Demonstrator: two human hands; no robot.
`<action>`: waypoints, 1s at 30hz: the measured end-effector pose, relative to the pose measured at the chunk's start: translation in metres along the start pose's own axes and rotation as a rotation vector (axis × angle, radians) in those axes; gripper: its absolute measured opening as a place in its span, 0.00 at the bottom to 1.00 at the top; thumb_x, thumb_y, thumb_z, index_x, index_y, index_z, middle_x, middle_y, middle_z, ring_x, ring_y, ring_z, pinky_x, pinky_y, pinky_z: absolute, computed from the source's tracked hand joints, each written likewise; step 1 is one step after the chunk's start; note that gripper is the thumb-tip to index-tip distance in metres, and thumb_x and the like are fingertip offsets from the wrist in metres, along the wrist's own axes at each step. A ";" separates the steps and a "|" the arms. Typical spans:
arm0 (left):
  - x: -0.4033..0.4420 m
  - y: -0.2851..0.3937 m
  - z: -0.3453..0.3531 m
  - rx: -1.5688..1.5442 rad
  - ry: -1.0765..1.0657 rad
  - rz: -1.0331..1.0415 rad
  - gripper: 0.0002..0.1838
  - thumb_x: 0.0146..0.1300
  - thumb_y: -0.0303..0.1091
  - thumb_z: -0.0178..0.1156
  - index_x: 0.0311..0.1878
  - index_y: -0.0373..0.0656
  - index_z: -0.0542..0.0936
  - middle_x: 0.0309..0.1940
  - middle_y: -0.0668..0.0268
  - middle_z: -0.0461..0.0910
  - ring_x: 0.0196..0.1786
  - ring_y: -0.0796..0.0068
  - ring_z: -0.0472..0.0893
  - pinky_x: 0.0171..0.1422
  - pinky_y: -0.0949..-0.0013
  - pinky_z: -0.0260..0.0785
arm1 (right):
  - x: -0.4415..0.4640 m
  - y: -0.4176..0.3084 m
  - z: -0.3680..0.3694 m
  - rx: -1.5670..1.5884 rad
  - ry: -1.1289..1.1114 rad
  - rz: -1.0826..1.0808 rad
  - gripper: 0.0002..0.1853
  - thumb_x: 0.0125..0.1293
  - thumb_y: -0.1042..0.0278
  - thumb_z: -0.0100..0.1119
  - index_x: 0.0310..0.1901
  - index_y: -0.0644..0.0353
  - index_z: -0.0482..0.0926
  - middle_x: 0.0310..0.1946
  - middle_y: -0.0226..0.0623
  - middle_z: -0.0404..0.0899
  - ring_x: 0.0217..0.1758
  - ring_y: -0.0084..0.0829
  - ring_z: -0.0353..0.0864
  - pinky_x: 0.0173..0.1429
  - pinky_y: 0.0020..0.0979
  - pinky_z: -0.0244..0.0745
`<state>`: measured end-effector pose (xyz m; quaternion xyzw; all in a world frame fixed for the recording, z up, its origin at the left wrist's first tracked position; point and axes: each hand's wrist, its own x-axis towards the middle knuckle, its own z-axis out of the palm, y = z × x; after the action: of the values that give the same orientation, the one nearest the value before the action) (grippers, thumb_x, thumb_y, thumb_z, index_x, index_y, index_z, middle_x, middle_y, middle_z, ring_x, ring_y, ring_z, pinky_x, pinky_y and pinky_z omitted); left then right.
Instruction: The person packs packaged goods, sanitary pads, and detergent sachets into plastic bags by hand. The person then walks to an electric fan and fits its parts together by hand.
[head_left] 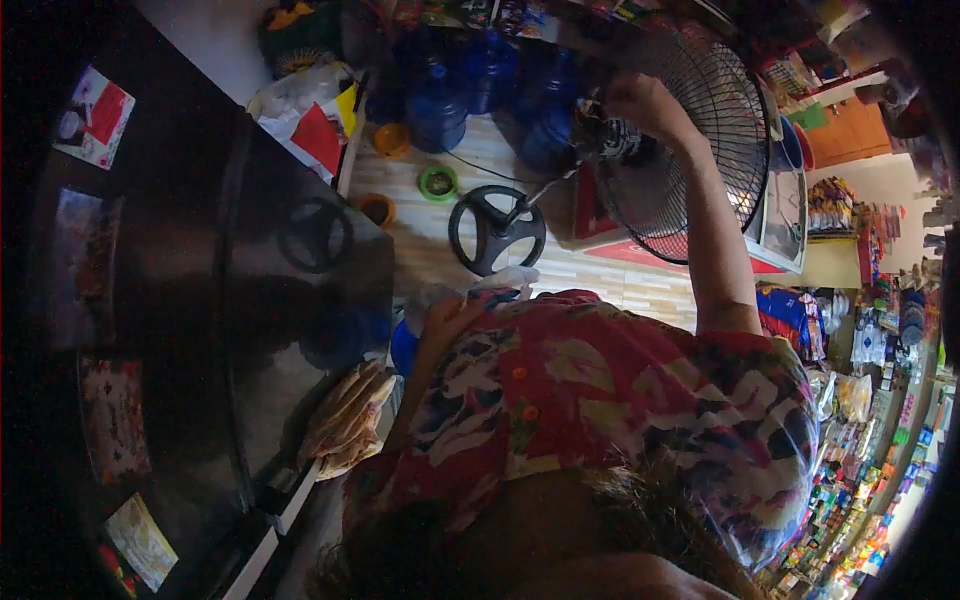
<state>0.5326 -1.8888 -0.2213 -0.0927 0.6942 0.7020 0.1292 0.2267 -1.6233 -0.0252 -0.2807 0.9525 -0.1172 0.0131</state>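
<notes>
A black stand fan with a round wire cage point(735, 150) is in front of me on the right. Its pole runs down to a spoked round base point(495, 232) on the floor. My right hand point(645, 105) reaches out to the rear of the fan head, with curled fingers over the exposed-looking motor part point(608, 140). What the fingers grip there is too dark to make out. Close to my waist, my left hand point(447, 325) is closed at a crumpled whitish cloth point(512, 280); the hand's underside is hidden.
Blue water jugs point(437, 115) stand behind the fan base. A green bowl point(438, 183) and orange bowls point(391, 140) lie on the floor. A dark, glossy refrigerator-like surface point(310, 270) borders the left. Packed goods shelves point(860, 450) line the right.
</notes>
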 end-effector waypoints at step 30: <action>0.034 0.058 0.027 0.417 -0.360 0.234 0.17 0.60 0.42 0.64 0.30 0.35 0.77 0.22 0.62 0.74 0.27 0.75 0.73 0.30 0.66 0.65 | -0.117 -0.093 0.172 0.775 -0.413 -0.533 0.20 0.49 0.78 0.64 0.47 0.65 0.79 0.42 0.42 0.83 0.46 0.35 0.81 0.51 0.33 0.75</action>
<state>0.4839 -1.8605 -0.1759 0.1423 0.7954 0.5595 0.1846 0.3902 -1.6739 -0.1759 -0.5057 0.7119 -0.4033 0.2737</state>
